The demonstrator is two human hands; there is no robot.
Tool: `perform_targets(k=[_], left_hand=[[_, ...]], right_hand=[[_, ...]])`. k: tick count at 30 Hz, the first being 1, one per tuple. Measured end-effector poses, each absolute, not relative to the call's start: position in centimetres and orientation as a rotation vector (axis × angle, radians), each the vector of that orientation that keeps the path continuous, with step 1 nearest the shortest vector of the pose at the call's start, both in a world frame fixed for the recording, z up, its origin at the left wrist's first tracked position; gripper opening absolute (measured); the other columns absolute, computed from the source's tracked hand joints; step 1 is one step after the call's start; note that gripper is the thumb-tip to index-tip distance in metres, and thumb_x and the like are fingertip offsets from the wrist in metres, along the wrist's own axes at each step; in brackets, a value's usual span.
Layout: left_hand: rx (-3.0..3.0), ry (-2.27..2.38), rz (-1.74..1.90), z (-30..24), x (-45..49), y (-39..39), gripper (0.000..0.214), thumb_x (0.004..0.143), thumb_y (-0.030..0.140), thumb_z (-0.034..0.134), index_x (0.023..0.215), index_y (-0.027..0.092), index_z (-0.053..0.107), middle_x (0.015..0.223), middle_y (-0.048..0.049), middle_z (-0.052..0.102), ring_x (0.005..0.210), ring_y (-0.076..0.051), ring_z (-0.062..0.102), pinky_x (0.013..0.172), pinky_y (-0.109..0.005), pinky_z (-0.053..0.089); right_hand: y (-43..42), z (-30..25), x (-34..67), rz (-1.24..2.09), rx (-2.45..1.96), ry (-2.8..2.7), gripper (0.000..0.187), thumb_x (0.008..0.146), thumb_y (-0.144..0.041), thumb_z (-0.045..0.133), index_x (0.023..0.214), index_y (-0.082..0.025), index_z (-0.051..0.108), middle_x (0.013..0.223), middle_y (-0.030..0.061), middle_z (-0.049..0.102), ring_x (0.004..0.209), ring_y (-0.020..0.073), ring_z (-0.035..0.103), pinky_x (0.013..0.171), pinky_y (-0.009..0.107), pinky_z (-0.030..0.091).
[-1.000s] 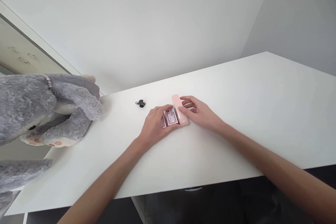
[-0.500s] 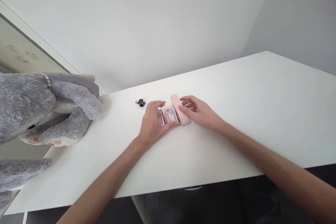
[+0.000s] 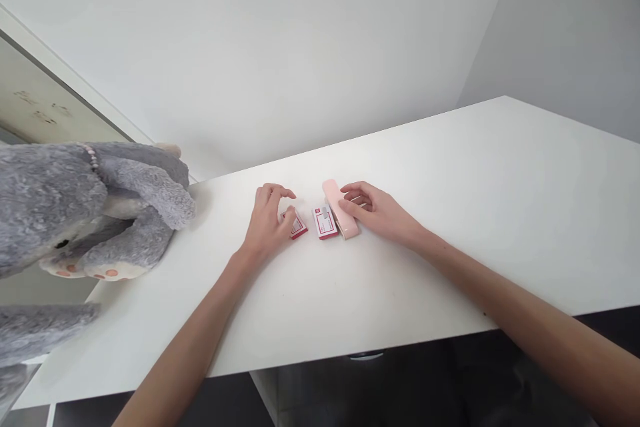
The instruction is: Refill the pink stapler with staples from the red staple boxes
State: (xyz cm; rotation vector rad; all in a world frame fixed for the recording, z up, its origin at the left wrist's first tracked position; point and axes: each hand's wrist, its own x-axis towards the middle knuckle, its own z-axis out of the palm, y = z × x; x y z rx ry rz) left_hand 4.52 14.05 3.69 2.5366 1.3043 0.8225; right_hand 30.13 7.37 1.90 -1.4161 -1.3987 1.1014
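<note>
A pink stapler (image 3: pixel 340 209) lies on the white table (image 3: pixel 450 213), and my right hand (image 3: pixel 376 209) rests on its right side with thumb and fingers curled on it. Against the stapler's left side lies a small red-and-white box (image 3: pixel 324 221). A second small red-and-white box (image 3: pixel 297 224) lies a little further left. My left hand (image 3: pixel 267 221) is on that second box, thumb and fingers pinched on it. The black keys seen earlier are hidden behind my left hand.
A large grey plush toy (image 3: pixel 75 207) sits on the table's left end. A white wall runs behind the table. The table's front edge is near me, with dark space and a drawer handle (image 3: pixel 367 355) below.
My left hand has slid one small box leftward, away from the other box and the stapler. My right hand has stayed on the stapler. The left hand now covers the keys.
</note>
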Motion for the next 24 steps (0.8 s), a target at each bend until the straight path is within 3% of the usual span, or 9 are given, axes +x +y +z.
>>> perform_targets(k=[7, 11, 14, 19, 24], left_hand=[[2.779, 1.038, 0.369, 5.0, 2.8, 14.9, 0.052, 0.079, 0.048, 0.073, 0.119, 0.024, 0.052, 0.124, -0.0098, 0.056, 0.118, -0.032, 0.045, 0.105, -0.051, 0.041], [2.802, 1.088, 0.297, 5.3, 2.7, 14.9, 0.051, 0.077, 0.052, 0.075, 0.113, 0.023, 0.053, 0.116, -0.0091, 0.058, 0.117, -0.032, 0.046, 0.103, -0.052, 0.040], [2.750, 1.124, 0.382, 5.2, 2.8, 14.7, 0.046, 0.078, 0.048, 0.075, 0.111, 0.024, 0.054, 0.113, -0.0088, 0.060, 0.120, -0.033, 0.047, 0.103, -0.051, 0.043], [2.534, 1.030, 0.836, 4.7, 4.2, 13.7, 0.052, 0.084, 0.043, 0.078, 0.124, 0.025, 0.050, 0.126, -0.0087, 0.062, 0.121, -0.027, 0.059, 0.109, -0.048, 0.046], [2.519, 0.884, 0.802, 4.0, 6.1, 12.1, 0.050, 0.082, 0.045, 0.082, 0.118, 0.026, 0.053, 0.125, -0.0083, 0.066, 0.118, -0.027, 0.064, 0.101, -0.044, 0.052]], right_hand=[[7.5, 1.8, 30.2, 1.096, -1.422, -1.404, 0.038, 0.099, -0.048, 0.062, 0.130, -0.027, 0.062, 0.128, 0.0075, 0.070, 0.114, 0.0221, 0.069, 0.092, 0.035, 0.059], [7.4, 2.0, 30.2, 1.105, -1.427, -1.398, 0.039, 0.099, -0.047, 0.062, 0.132, -0.026, 0.061, 0.129, 0.0077, 0.070, 0.114, 0.0221, 0.069, 0.093, 0.035, 0.058], [7.4, 2.0, 30.2, 1.109, -1.426, -1.394, 0.039, 0.099, -0.048, 0.061, 0.131, -0.026, 0.062, 0.130, 0.0078, 0.070, 0.116, 0.0225, 0.069, 0.093, 0.036, 0.058], [7.4, 2.0, 30.2, 1.105, -1.410, -1.400, 0.038, 0.100, -0.048, 0.061, 0.130, -0.026, 0.062, 0.130, 0.0083, 0.070, 0.116, 0.0224, 0.069, 0.094, 0.035, 0.058], [7.4, 1.9, 30.2, 1.097, -1.397, -1.399, 0.039, 0.099, -0.050, 0.061, 0.130, -0.025, 0.062, 0.131, 0.0091, 0.070, 0.113, 0.0223, 0.070, 0.093, 0.036, 0.058]])
